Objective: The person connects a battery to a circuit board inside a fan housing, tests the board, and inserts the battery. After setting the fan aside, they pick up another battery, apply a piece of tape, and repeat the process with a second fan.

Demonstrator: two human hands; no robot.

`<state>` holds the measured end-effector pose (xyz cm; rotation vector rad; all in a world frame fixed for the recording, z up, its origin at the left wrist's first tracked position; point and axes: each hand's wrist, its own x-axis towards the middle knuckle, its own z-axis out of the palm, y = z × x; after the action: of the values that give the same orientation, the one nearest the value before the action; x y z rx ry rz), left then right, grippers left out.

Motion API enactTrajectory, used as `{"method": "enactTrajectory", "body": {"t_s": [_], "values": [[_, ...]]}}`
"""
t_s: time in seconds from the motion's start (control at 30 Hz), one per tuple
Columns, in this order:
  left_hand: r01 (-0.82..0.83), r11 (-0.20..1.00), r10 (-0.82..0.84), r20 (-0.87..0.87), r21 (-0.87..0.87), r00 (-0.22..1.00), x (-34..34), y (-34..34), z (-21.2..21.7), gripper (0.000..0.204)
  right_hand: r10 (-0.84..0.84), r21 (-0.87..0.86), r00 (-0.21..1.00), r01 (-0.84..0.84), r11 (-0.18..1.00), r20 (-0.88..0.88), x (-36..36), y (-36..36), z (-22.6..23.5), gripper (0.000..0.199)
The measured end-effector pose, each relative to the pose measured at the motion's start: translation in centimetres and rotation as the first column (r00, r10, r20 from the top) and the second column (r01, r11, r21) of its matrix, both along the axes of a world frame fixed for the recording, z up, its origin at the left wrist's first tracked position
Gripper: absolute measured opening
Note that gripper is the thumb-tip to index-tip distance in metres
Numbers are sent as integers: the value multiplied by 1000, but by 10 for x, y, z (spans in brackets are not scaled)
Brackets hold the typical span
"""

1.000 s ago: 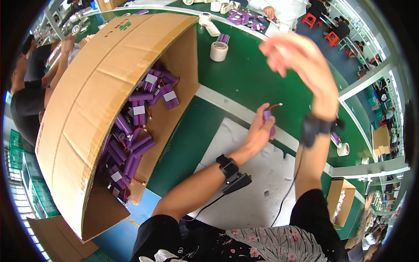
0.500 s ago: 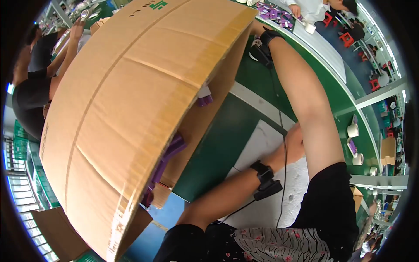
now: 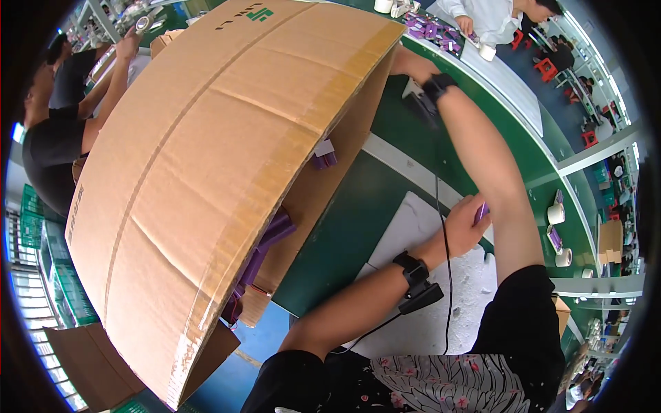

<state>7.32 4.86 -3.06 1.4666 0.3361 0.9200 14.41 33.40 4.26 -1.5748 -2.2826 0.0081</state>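
A large brown carton (image 3: 200, 138) lies tipped on its side at the left, its open mouth facing right. Inside its mouth lie purple wrapped packs (image 3: 275, 230), some with thin wires. My right hand (image 3: 412, 64) is at the carton's far upper corner; the carton edge hides its fingers, so I cannot see what they hold. Crossing beneath the right arm, my left hand (image 3: 467, 224) is closed around a small purple wrapped pack (image 3: 481, 213), only partly visible. A black strap with a small device sits on each wrist, and a dark cable passes by the left wrist.
White foam sheets (image 3: 441, 303) lie near me on the green table (image 3: 344, 206). Tape rolls (image 3: 556, 213) stand at the right. Across the bench, a co-worker in white (image 3: 482, 20) sits by a pile of purple packs (image 3: 432, 31). Another person in black (image 3: 55, 155) works at left.
My right hand has drawn back a little from the carton's far corner, showing more of it. The left hand has come further into sight below the right arm, revealing the purple pack.
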Motion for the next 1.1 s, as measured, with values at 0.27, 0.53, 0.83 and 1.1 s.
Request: {"method": "enactTrajectory", "body": {"t_s": [0.27,0.53,0.83,1.1], "values": [[-76,995,70,100,59,993,3,-4,-6,26,-150,-490,895,-85,868,-421,25,-85,73,13],[35,997,-39,57,71,998,3,-2,-5,27,-136,-399,898,-48,916,-419,35,-227,174,21],[-15,910,28,25,-415,999,-5,20,-9,40,-9,-83,998,15,996,69,-23,-436,124,18],[107,947,-79,102,-303,992,-2,10,2,51,-154,-104,982,165,981,110,-48,-521,-1,20]]}}
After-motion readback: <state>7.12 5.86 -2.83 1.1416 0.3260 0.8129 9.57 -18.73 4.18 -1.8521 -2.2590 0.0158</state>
